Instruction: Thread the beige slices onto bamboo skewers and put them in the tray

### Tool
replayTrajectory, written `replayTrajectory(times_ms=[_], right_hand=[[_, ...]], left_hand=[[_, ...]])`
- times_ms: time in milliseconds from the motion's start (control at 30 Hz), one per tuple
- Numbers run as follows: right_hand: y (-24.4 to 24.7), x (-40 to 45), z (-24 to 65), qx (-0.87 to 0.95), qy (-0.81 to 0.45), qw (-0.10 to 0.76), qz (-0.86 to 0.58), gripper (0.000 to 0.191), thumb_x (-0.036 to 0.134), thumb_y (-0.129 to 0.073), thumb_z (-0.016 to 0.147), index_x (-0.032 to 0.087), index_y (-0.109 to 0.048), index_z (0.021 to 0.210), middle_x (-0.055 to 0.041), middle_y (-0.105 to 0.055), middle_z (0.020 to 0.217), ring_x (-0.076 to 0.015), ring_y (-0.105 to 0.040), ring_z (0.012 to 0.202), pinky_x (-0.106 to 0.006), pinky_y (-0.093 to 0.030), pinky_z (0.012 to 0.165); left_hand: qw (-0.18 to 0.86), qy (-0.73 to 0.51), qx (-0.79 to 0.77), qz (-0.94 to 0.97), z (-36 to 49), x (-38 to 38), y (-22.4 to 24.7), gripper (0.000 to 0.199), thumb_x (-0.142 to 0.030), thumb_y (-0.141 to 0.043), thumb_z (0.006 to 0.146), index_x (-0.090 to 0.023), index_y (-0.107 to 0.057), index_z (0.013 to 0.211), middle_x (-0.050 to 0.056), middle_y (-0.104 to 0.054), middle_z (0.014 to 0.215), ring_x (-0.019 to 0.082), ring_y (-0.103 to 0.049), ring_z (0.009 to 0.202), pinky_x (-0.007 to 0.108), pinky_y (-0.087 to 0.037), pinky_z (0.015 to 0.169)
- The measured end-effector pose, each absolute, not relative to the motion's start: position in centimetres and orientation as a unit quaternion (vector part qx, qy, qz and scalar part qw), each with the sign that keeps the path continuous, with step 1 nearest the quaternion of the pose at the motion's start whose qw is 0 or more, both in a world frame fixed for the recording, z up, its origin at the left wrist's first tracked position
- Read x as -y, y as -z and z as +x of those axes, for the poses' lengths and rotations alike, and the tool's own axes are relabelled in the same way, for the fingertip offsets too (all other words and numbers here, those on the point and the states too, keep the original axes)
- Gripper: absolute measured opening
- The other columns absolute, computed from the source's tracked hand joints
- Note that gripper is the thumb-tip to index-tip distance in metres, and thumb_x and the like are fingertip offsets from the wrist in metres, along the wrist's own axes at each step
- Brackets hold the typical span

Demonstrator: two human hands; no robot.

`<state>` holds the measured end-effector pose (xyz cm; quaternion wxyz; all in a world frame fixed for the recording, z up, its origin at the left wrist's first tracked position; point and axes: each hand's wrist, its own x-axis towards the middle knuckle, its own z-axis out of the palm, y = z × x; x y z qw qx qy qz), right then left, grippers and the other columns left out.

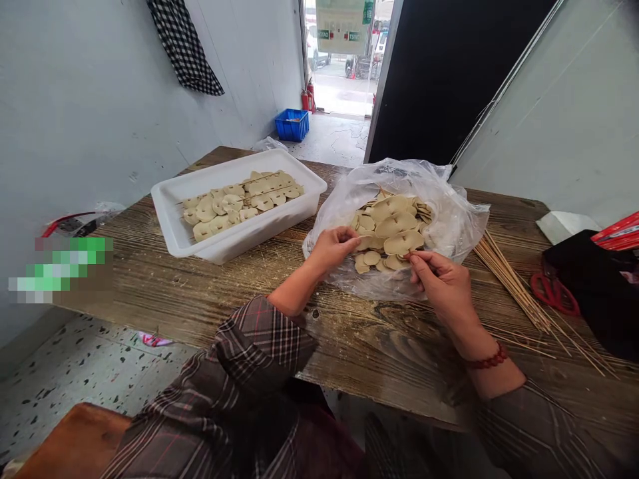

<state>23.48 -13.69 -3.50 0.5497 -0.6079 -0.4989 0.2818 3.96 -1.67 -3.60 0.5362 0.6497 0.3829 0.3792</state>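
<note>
My left hand (pixel 335 249) is closed in a pinch on the edge of a flat, beige round slice (pixel 367 242) over the open plastic bag. My right hand (pixel 443 283) pinches the near end of a thin skewer, mostly hidden by the larger slices (pixel 403 241) lined up along it. Under and around these, a loose pile of similar slices (pixel 370 258) lies in the clear plastic bag (pixel 334 203). To the left, a white plastic tub (pixel 239 241) holds skewered slices (pixel 232 201) laid in rows.
Loose bamboo skewers (pixel 514 286) lie right of the bag, beside red-handled scissors (pixel 555 294) and a black cloth or bag (pixel 592 286). The wooden table (pixel 279 283) has its near edge by my body. A blue crate (pixel 292 125) stands on the floor near the doorway.
</note>
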Motion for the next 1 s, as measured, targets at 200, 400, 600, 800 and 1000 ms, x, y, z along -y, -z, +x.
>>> replayTrajectory(times_ms=[200, 400, 600, 800, 1000], right_hand=[[3.5, 13.9, 23.3, 0.527, -0.309, 0.512, -0.604, 0.029, 0.043, -0.062, 0.086, 0.016, -0.073, 0.09, 0.0024, -0.056, 0.054, -0.0099, -0.048, 0.046, -0.022, -0.038, 0.043], [3.8, 14.2, 22.8, 0.574, -0.321, 0.448, -0.606, 0.031, 0.042, -0.06, 0.085, 0.015, -0.073, 0.091, 0.0017, -0.058, 0.053, -0.0095, -0.046, 0.044, -0.022, -0.036, 0.043], [3.6, 14.2, 22.6, 0.598, -0.317, 0.414, -0.609, 0.032, 0.043, -0.059, 0.085, 0.015, -0.074, 0.087, 0.0015, -0.058, 0.053, -0.01, -0.047, 0.045, -0.022, -0.035, 0.043], [3.6, 14.2, 22.5, 0.618, -0.293, 0.402, -0.609, 0.031, 0.041, -0.058, 0.086, 0.015, -0.074, 0.088, 0.0014, -0.058, 0.053, -0.0102, -0.047, 0.045, -0.023, -0.035, 0.043], [3.4, 14.2, 22.4, 0.621, -0.286, 0.399, -0.611, 0.031, 0.042, -0.058, 0.085, 0.016, -0.074, 0.086, 0.0014, -0.059, 0.051, -0.0111, -0.049, 0.044, -0.023, -0.036, 0.043]], left_hand=[[0.639, -0.481, -0.365, 0.476, 2.8, 0.8, 2.3, 0.022, -0.022, -0.072, 0.067, -0.014, -0.061, 0.084, -0.001, -0.065, 0.064, 0.009, -0.06, 0.057, 0.018, -0.038, 0.05], [0.633, -0.522, -0.364, 0.442, 1.5, -0.1, 1.7, 0.02, -0.022, -0.075, 0.068, -0.012, -0.064, 0.082, 0.001, -0.067, 0.071, 0.007, -0.06, 0.057, 0.018, -0.043, 0.053], [0.621, -0.542, -0.365, 0.432, 1.3, 0.0, 1.5, 0.013, -0.019, -0.072, 0.072, -0.013, -0.064, 0.081, -0.001, -0.065, 0.068, 0.007, -0.061, 0.057, 0.018, -0.042, 0.052], [0.62, -0.541, -0.371, 0.431, 1.4, 0.2, 1.4, 0.013, -0.019, -0.072, 0.073, -0.013, -0.064, 0.082, -0.001, -0.066, 0.067, 0.007, -0.061, 0.057, 0.02, -0.045, 0.056], [0.612, -0.54, -0.371, 0.442, 1.5, 0.2, 1.3, 0.01, -0.019, -0.071, 0.074, -0.014, -0.065, 0.081, -0.001, -0.066, 0.069, 0.007, -0.06, 0.058, 0.021, -0.046, 0.059]])
